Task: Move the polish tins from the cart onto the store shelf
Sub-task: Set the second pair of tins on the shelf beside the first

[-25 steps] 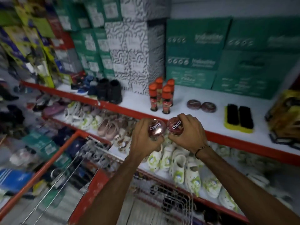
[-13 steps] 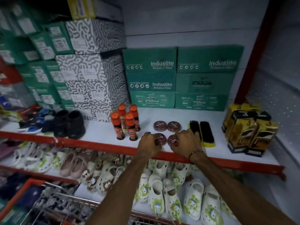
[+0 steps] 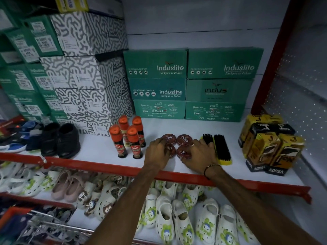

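Note:
Several round brown Cherry polish tins lie in a square on the white store shelf [image 3: 99,145]. Two back tins [image 3: 184,139] sit side by side. My left hand [image 3: 157,152] rests on the front left tin [image 3: 172,150], fingers curled over it. My right hand [image 3: 199,155] covers part of the front right tin [image 3: 184,152]; both tins sit flat on the shelf. The wire cart [image 3: 44,228] shows at the bottom left corner.
Orange-capped polish bottles [image 3: 127,137] stand left of the tins, two shoe brushes [image 3: 219,149] right of them, yellow-black boxes [image 3: 270,144] further right. Green and patterned shoe boxes [image 3: 187,85] fill the back. Black shoes [image 3: 60,138] stand at left. White clogs [image 3: 177,218] lie on the lower shelf.
Both hands carried a tin each up from above the cart to the shelf and set them down in front of the two back tins. The view has swung up and right.

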